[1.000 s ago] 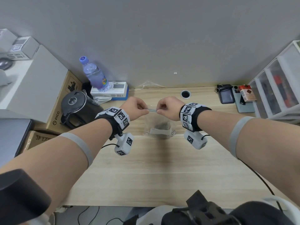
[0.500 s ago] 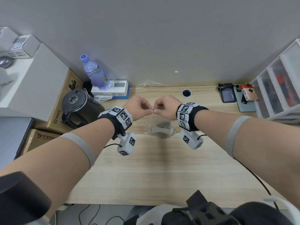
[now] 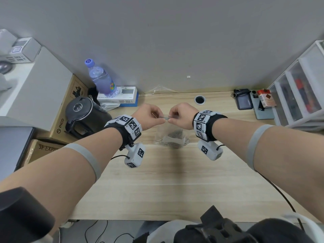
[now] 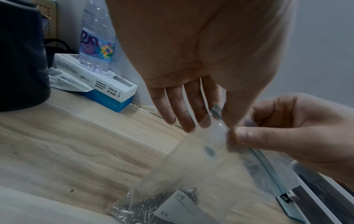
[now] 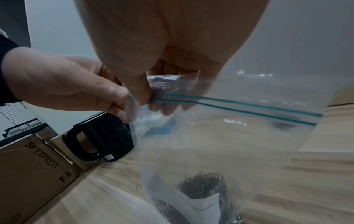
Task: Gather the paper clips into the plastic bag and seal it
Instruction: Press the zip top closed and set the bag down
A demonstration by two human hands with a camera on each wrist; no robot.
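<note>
A clear zip-top plastic bag (image 3: 171, 135) hangs upright above the wooden desk (image 3: 175, 181), with a heap of metal paper clips (image 3: 175, 134) and a white label at its bottom. My left hand (image 3: 157, 118) and right hand (image 3: 173, 118) pinch its top edge close together, knuckles up. In the left wrist view my left hand's fingertips (image 4: 203, 121) and thumb clamp the zip strip, and the right hand (image 4: 277, 128) pinches just beside them. In the right wrist view my right thumb pinches the teal double zip strip (image 5: 239, 106) near its left end. The paper clips (image 5: 205, 184) lie below.
A black kettle (image 3: 84, 116), a water bottle (image 3: 101, 79) on a white box (image 3: 121, 95) and cardboard boxes (image 3: 45, 148) crowd the left. A drawer unit (image 3: 301, 90), phones and a red pack (image 3: 265, 98) stand at the right. A cable hole (image 3: 199, 99) lies behind the hands.
My hands slid together along the bag's top edge until they nearly touched, and now stand a finger's width apart. The bag still hangs between them.
</note>
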